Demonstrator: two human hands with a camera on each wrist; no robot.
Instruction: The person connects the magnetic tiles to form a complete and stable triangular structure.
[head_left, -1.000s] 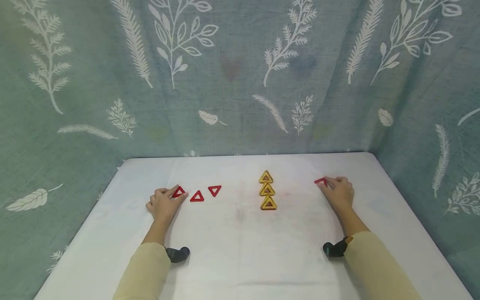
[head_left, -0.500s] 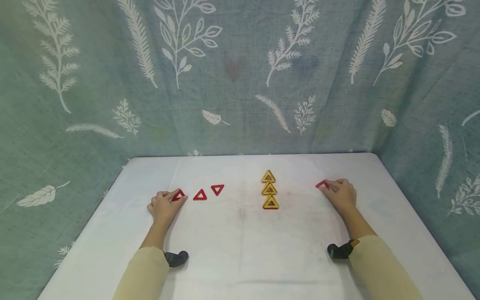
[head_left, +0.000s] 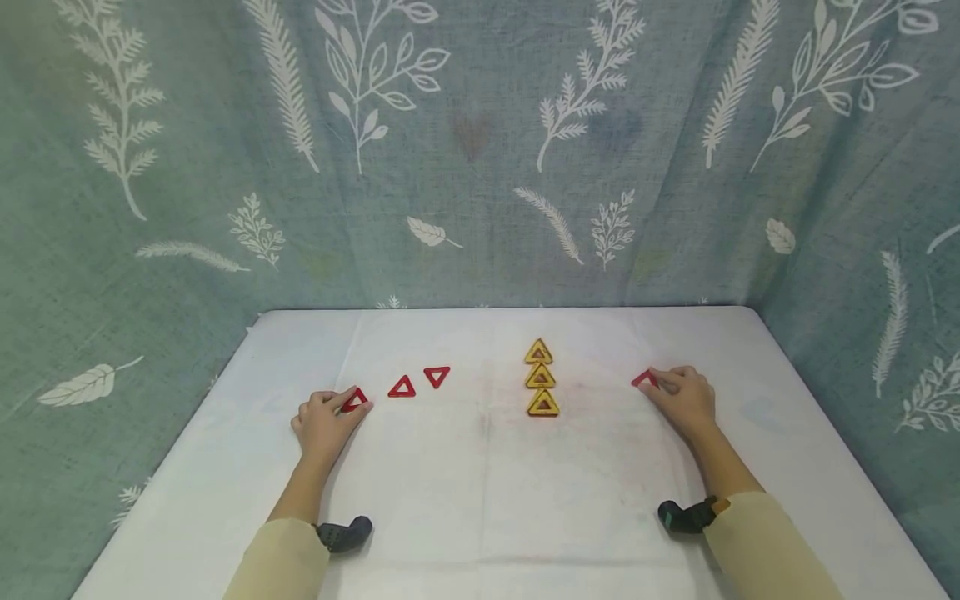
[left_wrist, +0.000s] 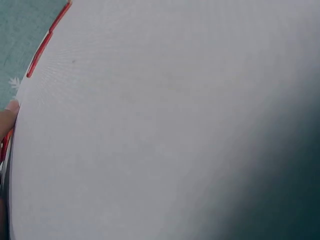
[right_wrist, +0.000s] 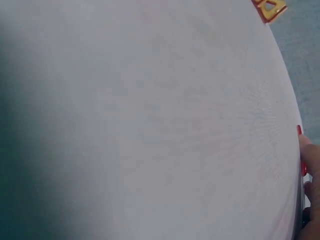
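Note:
In the head view my left hand (head_left: pixel 325 427) pinches a red hollow triangle (head_left: pixel 362 394) between thumb and fingers, at the left of the table. Two more red triangles lie just right of it, one pointing up (head_left: pixel 402 394) and one pointing down (head_left: pixel 437 369). Across the table my right hand (head_left: pixel 686 400) pinches another red triangle (head_left: pixel 640 378), partly hidden by the fingertips. Between the hands stands a column of three yellow triangles (head_left: pixel 542 386), points away from me, with red showing along their lower edges. Both wrist views catch only finger parts and slivers of red.
A white-covered table (head_left: pixel 480 492) bears everything. Behind and beside it hangs a green-blue curtain (head_left: pixel 480 208) printed with white leaves. Dark wrist-worn devices sit at the left cuff (head_left: pixel 347 534) and the right cuff (head_left: pixel 686 517).
Both hands have drawn their red triangles a little nearer to me, the left one also slightly leftward. The head view has shifted slightly. The yellow column and the two loose red triangles stay put.

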